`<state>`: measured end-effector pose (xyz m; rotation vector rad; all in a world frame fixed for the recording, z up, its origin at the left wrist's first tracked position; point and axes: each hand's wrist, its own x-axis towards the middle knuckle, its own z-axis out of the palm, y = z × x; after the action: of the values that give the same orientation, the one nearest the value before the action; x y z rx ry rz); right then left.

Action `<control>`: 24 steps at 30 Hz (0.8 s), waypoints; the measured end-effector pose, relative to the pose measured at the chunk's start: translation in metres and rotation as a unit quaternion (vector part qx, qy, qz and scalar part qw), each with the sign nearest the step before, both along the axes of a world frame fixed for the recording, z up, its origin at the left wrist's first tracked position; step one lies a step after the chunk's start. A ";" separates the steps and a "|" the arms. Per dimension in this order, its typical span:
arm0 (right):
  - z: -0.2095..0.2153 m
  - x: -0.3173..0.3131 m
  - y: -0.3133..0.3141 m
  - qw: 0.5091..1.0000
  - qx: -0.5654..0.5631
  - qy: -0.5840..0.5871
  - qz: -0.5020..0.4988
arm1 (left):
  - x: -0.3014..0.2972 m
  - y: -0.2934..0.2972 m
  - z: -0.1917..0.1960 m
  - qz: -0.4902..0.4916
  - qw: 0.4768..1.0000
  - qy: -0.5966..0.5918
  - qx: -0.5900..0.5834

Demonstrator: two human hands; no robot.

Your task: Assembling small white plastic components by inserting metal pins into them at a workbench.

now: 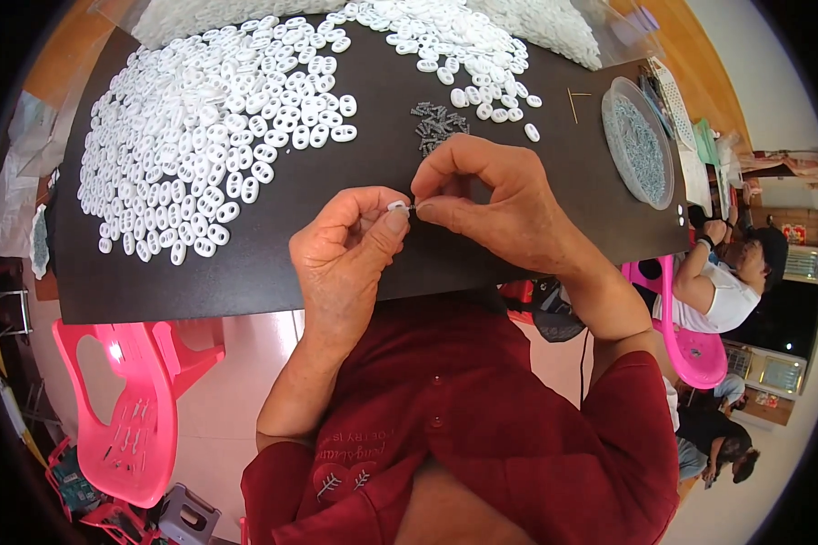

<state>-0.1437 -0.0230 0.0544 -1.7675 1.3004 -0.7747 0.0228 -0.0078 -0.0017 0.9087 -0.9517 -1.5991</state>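
Near the front edge of the dark table, my two hands meet. My left hand (347, 250) pinches a small white plastic oval piece (397, 206) between thumb and fingers. My right hand (495, 200) is closed at the fingertips on a tiny metallic part, perhaps a small spring (413, 207), held against the white piece's right end. Just beyond my right hand lies a little heap of dark grey springs (438, 120). A wide spread of white two-hole oval pieces (200, 127) covers the table's left side, and more white pieces (463, 45) lie at the far middle.
A round clear tub (611, 136) of small silvery parts stands on the right, with thin sticks (573, 104) beside it. Bulk white pieces (554, 32) fill containers at the back. Pink chairs (136, 409) flank the table. Other people (732, 282) sit at the right.
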 end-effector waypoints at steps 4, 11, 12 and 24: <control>0.004 0.002 0.002 1.000 -0.017 0.017 0.005 | 0.000 0.001 0.001 -0.007 1.000 0.014 -0.006; 0.003 0.002 -0.001 1.000 0.015 -0.006 0.002 | -0.002 0.001 -0.002 0.007 1.000 -0.003 -0.022; 0.002 0.002 -0.001 1.000 0.020 -0.018 -0.008 | -0.003 0.002 -0.003 0.009 1.000 0.003 -0.025; -0.011 0.014 0.006 0.992 0.043 -0.092 -0.072 | -0.005 0.005 -0.007 0.069 0.997 0.026 -0.035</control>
<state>-0.1299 -0.0175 0.0431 -1.5088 1.3262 -0.9251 0.0173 -0.0029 -0.0083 0.8614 -0.8837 -1.4580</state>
